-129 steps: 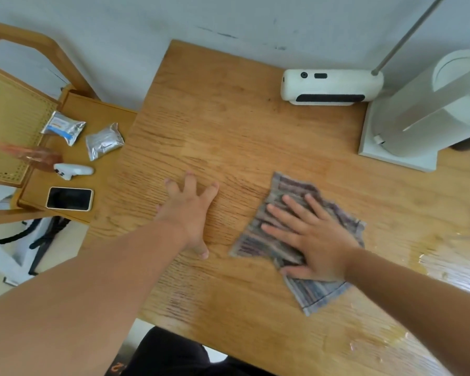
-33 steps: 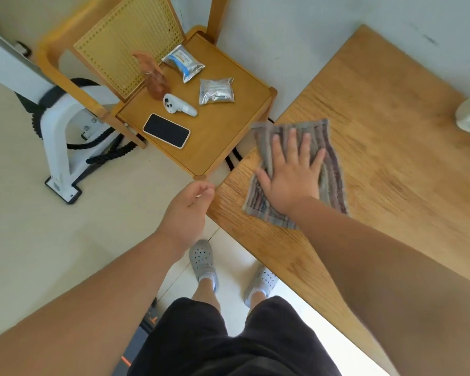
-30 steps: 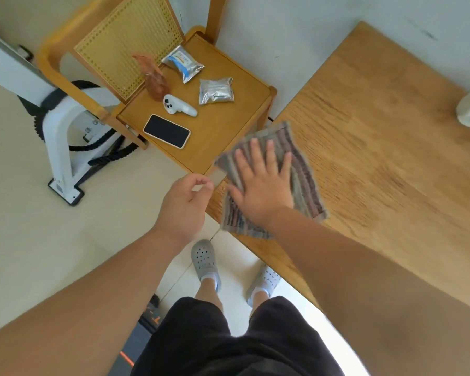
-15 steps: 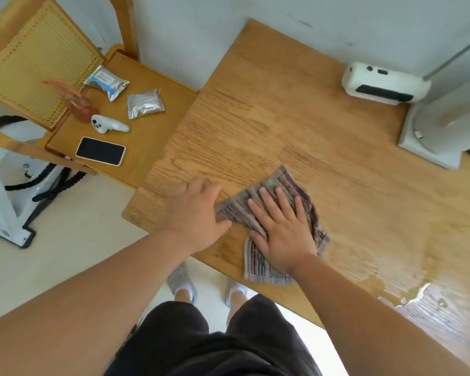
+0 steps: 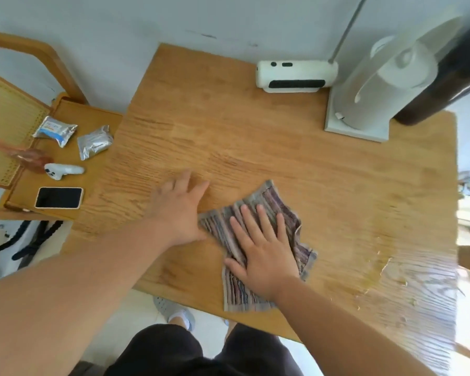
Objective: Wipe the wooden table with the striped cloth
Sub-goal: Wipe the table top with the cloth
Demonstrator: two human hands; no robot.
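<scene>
The striped cloth (image 5: 288, 213) lies crumpled flat on the wooden table (image 5: 255, 137), near its front edge. My right hand (image 5: 261, 248) presses down on the cloth with straight, spread fingers. My left hand (image 5: 178, 210) rests flat on the bare wood just left of the cloth, its thumb side touching the cloth's left edge. A wet, shiny patch (image 5: 407, 275) covers the table's front right part.
A white device (image 5: 293, 77) and a white appliance on a square base (image 5: 364, 115) stand at the table's back right. Left of the table, a wooden chair (image 5: 65, 175) holds a phone (image 5: 59, 198), a white controller (image 5: 63, 170) and two foil packets (image 5: 94, 142).
My right hand slid the cloth from the table's left corner rightward toward the middle. My left hand came up from below the edge and now lies flat on the table beside the cloth.
</scene>
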